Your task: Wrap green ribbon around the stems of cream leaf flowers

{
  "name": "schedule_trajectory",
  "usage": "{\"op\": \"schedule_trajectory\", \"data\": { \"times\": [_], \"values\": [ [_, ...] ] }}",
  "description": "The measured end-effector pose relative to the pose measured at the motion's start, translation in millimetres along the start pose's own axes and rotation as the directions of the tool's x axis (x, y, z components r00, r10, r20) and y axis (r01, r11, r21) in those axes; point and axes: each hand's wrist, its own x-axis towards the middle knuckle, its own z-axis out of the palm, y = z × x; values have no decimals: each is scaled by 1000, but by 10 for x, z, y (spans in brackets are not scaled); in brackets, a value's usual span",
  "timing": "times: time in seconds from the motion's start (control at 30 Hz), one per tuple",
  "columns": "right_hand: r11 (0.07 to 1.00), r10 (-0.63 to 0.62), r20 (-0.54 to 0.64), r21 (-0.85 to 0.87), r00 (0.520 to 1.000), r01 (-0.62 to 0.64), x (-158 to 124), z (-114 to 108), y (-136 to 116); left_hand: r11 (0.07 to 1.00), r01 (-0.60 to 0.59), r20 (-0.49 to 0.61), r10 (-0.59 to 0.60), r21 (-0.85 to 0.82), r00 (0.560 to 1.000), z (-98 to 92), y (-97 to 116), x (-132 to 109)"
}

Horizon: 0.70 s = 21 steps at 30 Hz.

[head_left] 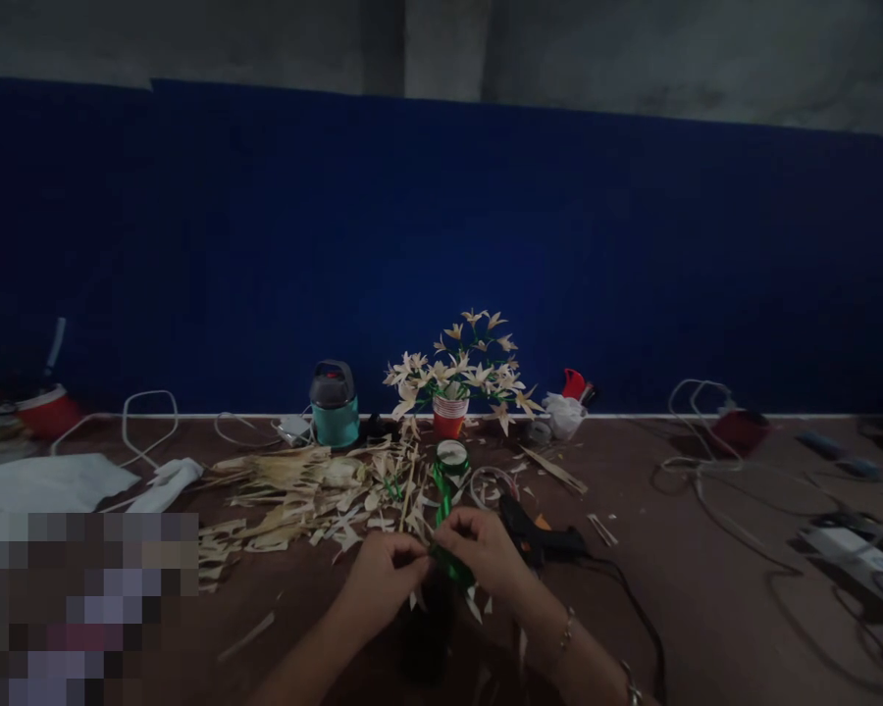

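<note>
Both my hands meet low in the middle of the brown table (706, 588). My left hand (379, 574) and my right hand (482, 549) pinch a strip of green ribbon (445, 534) between their fingertips. The ribbon runs up from my fingers toward a green ribbon roll (452, 455) just behind. Pale petal-shaped cuttings (478, 608) hang below my fingers. A black glue gun (537, 534) lies right beside my right hand, its cord trailing toward me.
A pile of dried straw-coloured leaves (301, 495) spreads left of my hands. Behind stand a red cup of pale handmade flowers (456, 378), a teal canister (334, 404) and a white bag (563, 414). White cables (706, 471) and a power strip (854, 554) lie at right.
</note>
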Motion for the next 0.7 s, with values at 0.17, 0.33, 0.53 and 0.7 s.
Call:
{"op": "schedule_trajectory", "data": {
  "times": [0.17,0.33,0.53,0.7],
  "values": [
    [1000,0,-32,-6,1000,0,1,16,23,987,-93,-17,96,131,995,-4,60,-36],
    [1000,-8,-36,-10,999,7,11,23,37,990,-45,-58,53,131,997,1,1,-22],
    [999,-17,20,-38,1000,18,19,-29,-18,999,-8,-79,11,34,997,-7,-20,-7],
    [999,-13,69,-50,998,17,-4,-39,-57,999,27,-46,-28,-17,999,13,26,-32]
  ]
}}
